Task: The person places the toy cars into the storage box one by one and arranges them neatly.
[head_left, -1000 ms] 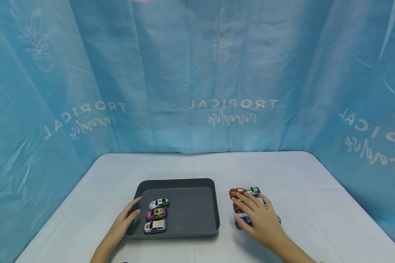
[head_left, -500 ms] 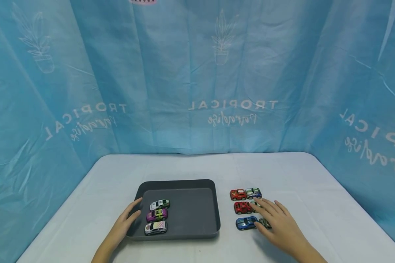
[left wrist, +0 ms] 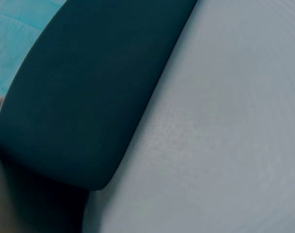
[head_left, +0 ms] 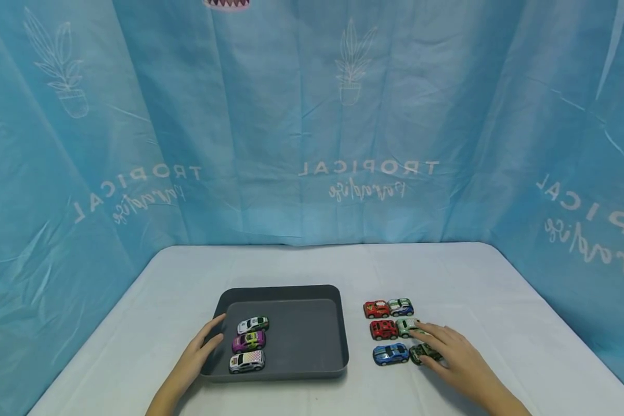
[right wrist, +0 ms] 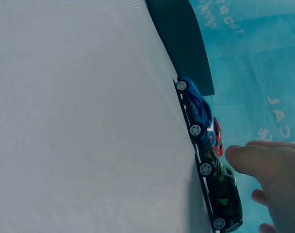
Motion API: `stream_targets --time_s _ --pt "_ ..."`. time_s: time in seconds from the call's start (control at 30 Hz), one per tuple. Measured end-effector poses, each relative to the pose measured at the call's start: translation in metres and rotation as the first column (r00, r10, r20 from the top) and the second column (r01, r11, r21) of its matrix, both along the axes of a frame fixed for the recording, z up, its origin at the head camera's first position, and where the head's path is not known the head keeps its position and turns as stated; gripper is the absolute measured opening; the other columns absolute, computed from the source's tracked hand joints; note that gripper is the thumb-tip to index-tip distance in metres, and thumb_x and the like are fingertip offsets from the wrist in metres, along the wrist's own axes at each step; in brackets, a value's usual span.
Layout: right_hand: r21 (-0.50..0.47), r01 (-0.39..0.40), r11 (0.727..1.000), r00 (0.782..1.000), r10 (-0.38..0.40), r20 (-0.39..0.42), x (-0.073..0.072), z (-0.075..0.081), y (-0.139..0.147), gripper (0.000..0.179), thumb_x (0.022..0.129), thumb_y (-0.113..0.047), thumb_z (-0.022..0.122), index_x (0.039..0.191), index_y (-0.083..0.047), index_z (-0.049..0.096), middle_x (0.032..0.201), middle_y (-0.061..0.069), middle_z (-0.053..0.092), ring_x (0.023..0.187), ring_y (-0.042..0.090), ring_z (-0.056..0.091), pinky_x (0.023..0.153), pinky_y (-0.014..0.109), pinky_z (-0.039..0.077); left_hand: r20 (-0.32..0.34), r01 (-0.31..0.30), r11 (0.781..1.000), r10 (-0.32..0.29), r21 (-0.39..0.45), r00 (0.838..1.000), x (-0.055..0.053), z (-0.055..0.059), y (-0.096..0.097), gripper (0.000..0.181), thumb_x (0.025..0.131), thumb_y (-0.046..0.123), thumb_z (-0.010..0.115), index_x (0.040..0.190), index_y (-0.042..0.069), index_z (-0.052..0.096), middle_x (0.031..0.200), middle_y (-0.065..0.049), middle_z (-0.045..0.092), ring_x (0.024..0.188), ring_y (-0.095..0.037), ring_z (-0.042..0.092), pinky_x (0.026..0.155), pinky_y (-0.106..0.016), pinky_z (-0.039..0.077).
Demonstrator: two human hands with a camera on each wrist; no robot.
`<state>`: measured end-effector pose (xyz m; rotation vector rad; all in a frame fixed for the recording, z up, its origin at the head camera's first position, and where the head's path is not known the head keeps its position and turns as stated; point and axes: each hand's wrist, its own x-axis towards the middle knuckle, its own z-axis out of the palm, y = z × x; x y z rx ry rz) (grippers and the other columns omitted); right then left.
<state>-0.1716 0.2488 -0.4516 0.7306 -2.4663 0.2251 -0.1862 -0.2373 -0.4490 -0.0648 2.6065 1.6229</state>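
Note:
In the head view my left hand [head_left: 191, 356] rests at the left wall of a dark grey tray [head_left: 312, 371], its thumb and forefinger extended over the rim. Three toy cars stand in the tray's left part: a white-and-green one [head_left: 252, 325], a purple one [head_left: 248, 341] and a white one [head_left: 247, 361]. My right hand [head_left: 460, 357] hovers over the right end of the loose cars, fingers spread and loosely bent, holding nothing. Beneath and beside its fingertips are a camouflage-green toy car [head_left: 421, 352] and a pale green one [head_left: 405, 327]. The right wrist view shows its thumb [right wrist: 247, 160] apart from the camouflage car.
Left of those two stand a blue toy car [head_left: 390, 354] and a red one [head_left: 383, 330]. Behind them are another red car [head_left: 377, 309] and a white-blue-green one [head_left: 401, 307]. A white cloth covers the table [head_left: 291, 263]; blue curtains [head_left: 312, 127] hang around it.
My right hand has drawn back to the right and toward me, uncovering the loose toy cars. My left hand stays at the tray. The view has tilted slightly.

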Motion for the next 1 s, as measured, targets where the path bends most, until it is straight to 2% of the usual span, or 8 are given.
stream_targets --time_s 0.17,0.23,0.33,0.43,0.67,1.0 --pt "0.008 -0.022 1.000 0.999 0.021 0.027 -0.001 -0.006 0.004 0.046 0.066 -0.025 0.078 0.110 -0.022 0.064 0.112 -0.002 0.062 0.098 0.019 0.061 0.077 0.036 0.053 -0.006 0.005 1.000 -0.005 0.003 1.000 0.000 -0.001 -0.001 0.057 0.093 0.040 0.044 0.142 0.014 0.028 0.150 -0.017 0.019 0.138 -0.043 0.009 0.106 -0.067 0.009" --pt "0.011 -0.015 1.000 0.996 0.014 0.089 0.000 -0.006 0.004 0.041 0.070 -0.025 0.075 0.110 -0.023 0.064 0.112 -0.003 0.062 0.098 0.018 0.061 0.076 0.035 0.053 -0.010 0.008 1.000 -0.008 0.002 1.000 0.000 -0.002 -0.001 0.057 0.094 0.040 0.043 0.142 0.014 0.028 0.150 -0.017 0.019 0.138 -0.043 0.010 0.106 -0.067 0.009" --pt "0.008 0.008 1.000 0.978 -0.010 0.210 0.000 -0.005 0.004 0.035 0.077 -0.025 0.070 0.110 -0.023 0.064 0.113 -0.002 0.062 0.101 0.020 0.060 0.079 0.036 0.053 -0.014 0.011 1.000 -0.011 0.003 1.000 0.000 -0.002 -0.001 0.056 0.094 0.040 0.043 0.142 0.014 0.028 0.150 -0.017 0.019 0.138 -0.043 0.010 0.106 -0.067 0.009" --pt "0.007 0.007 1.000 0.960 -0.009 0.280 0.000 -0.005 0.006 0.030 0.079 -0.022 0.067 0.109 -0.024 0.064 0.111 -0.002 0.062 0.101 0.020 0.059 0.080 0.036 0.053 -0.016 0.010 1.000 -0.010 0.003 1.000 0.001 -0.002 -0.001 0.056 0.094 0.040 0.044 0.142 0.014 0.029 0.150 -0.018 0.019 0.138 -0.043 0.010 0.106 -0.067 0.009" --pt "0.024 -0.057 0.998 0.984 0.052 0.172 -0.002 -0.010 0.013 0.038 0.071 -0.011 0.072 0.106 -0.022 0.064 0.105 -0.004 0.062 0.095 0.016 0.060 0.076 0.030 0.054 -0.007 0.004 1.000 -0.004 -0.009 1.000 0.001 -0.003 -0.001 0.057 0.093 0.041 0.043 0.142 0.014 0.028 0.150 -0.018 0.019 0.138 -0.044 0.010 0.106 -0.067 0.010" --pt "0.026 -0.043 0.999 0.986 0.039 0.163 -0.003 -0.005 0.014 0.039 0.071 -0.012 0.072 0.108 -0.025 0.064 0.104 -0.006 0.063 0.095 0.014 0.060 0.075 0.030 0.054 -0.024 0.021 1.000 -0.021 -0.018 0.999 0.002 -0.002 -0.003 0.054 0.095 0.037 0.042 0.142 0.014 0.028 0.150 -0.019 0.018 0.137 -0.045 0.009 0.105 -0.068 0.011"
